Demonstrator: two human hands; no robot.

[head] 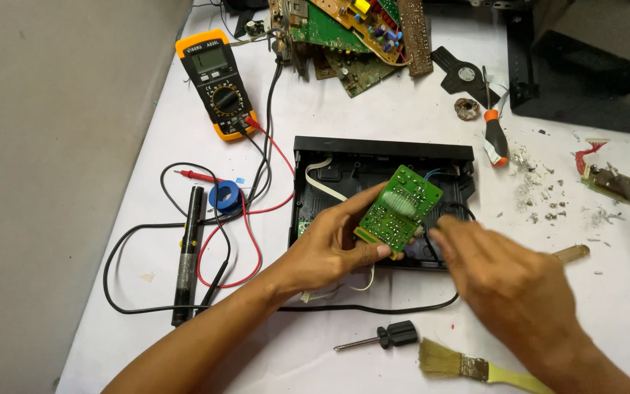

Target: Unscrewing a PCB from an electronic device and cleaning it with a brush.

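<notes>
My left hand (333, 244) holds a small green circuit board (398, 210) by its lower edge, solder side up, tilted above an open black plastic case (373, 157). My right hand (504, 281) hovers just right of the board with the fingers loosely spread and blurred; it holds nothing that I can see. A black cable (373, 310) runs from the case around the front. A white ribbon cable (324, 179) lies inside the case at its left.
An orange multimeter (218, 82) with red and black leads sits at the far left, beside a soldering iron (187, 252) and a blue solder spool (225, 197). Loose circuit boards (359, 36) are piled at the back. A small screwdriver (384, 337) and a brush (468, 365) lie in front; an orange-handled screwdriver (495, 131) and screws lie right.
</notes>
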